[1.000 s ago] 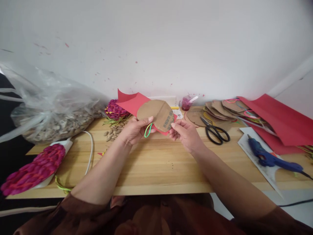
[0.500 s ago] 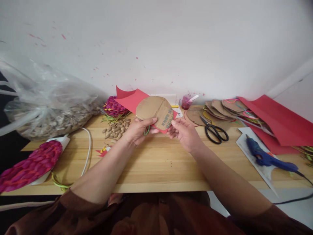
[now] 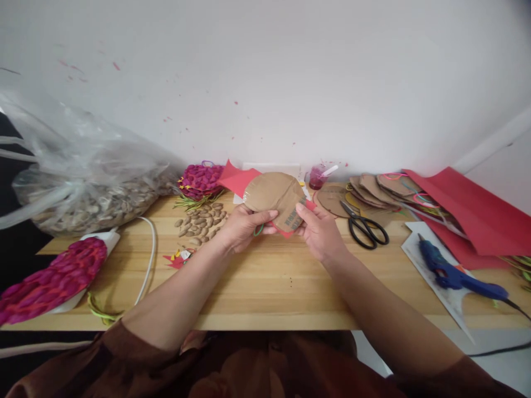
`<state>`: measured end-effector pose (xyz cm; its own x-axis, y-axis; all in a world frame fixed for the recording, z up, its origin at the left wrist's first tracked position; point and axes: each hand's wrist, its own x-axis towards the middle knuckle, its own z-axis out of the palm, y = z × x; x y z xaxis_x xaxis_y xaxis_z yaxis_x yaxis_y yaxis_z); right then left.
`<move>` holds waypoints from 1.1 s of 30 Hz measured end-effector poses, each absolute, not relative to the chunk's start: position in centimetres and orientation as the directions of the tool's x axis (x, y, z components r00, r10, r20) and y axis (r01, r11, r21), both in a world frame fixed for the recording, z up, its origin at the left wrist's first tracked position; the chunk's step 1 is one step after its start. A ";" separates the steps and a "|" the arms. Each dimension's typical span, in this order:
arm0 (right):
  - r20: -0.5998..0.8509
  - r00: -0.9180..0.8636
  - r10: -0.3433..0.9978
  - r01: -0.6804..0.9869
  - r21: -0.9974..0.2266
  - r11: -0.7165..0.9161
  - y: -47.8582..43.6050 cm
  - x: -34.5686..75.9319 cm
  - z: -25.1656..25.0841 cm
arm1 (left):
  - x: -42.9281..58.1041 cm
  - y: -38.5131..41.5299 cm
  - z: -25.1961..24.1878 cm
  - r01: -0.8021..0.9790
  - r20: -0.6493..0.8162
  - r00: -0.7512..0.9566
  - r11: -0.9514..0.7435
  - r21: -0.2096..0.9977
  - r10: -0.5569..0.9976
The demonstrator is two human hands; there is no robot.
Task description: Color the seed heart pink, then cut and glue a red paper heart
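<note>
Between my hands is a rounded cardboard piece (image 3: 271, 190) with printing near its lower right. Red paper (image 3: 238, 178) lies against its back and sticks out at the upper left and along the lower right. My left hand (image 3: 245, 225) grips the lower left edge, thumb on the cardboard face, with a bit of green cord showing by the fingers. My right hand (image 3: 318, 228) pinches the lower right edge. Both hands are above the wooden table (image 3: 265, 287). The fingers behind the cardboard are mostly hidden.
Left are a plastic bag of shells (image 3: 99, 193), loose shells (image 3: 199, 224), a magenta shell-covered piece (image 3: 62, 276) and red scraps (image 3: 178, 258). Right are black scissors (image 3: 365, 226), stacked cardboard pieces (image 3: 375, 190), red paper sheets (image 3: 468, 210) and a blue glue gun (image 3: 456, 273). Behind stands a cup (image 3: 317, 177).
Both hands have shifted slightly right and lower in view with the cardboard and red paper, which are tilted flatter. Less red paper shows at the upper left. Both hands keep their hold.
</note>
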<state>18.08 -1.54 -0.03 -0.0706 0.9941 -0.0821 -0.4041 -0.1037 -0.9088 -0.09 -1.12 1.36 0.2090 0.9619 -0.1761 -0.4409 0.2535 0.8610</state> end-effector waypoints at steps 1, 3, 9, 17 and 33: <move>-0.086 -0.049 0.995 -0.412 -0.906 -0.098 -1.5 18.2 0.0 | -0.2 -1.0 1.4 -0.458 -0.160 0.205 0.239 0.856 0.966; -0.093 -0.015 0.996 -0.428 -0.899 -0.090 -1.4 18.4 0.1 | -0.6 -0.6 1.5 -0.496 -0.128 0.183 0.204 0.844 0.975; -0.049 -0.015 0.999 -0.411 -0.910 -0.051 -1.0 18.8 0.2 | -2.0 0.6 2.2 -0.546 -0.195 0.043 0.186 0.817 0.980; -0.007 0.018 1.000 -0.356 -0.935 0.000 -1.0 18.8 -0.2 | -2.2 1.0 2.4 -0.545 -0.218 -0.037 0.163 0.823 0.975; -0.015 0.032 0.999 -0.361 -0.933 -0.003 -1.1 18.6 -0.1 | -2.4 1.0 2.5 -0.558 -0.222 -0.054 0.155 0.815 0.973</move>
<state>18.62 -1.11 -0.09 0.0318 0.9994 -0.0154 -0.3609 -0.0029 -0.9326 -2.37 1.03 2.49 -0.0541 0.9735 -0.2222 -0.5581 0.1551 0.8151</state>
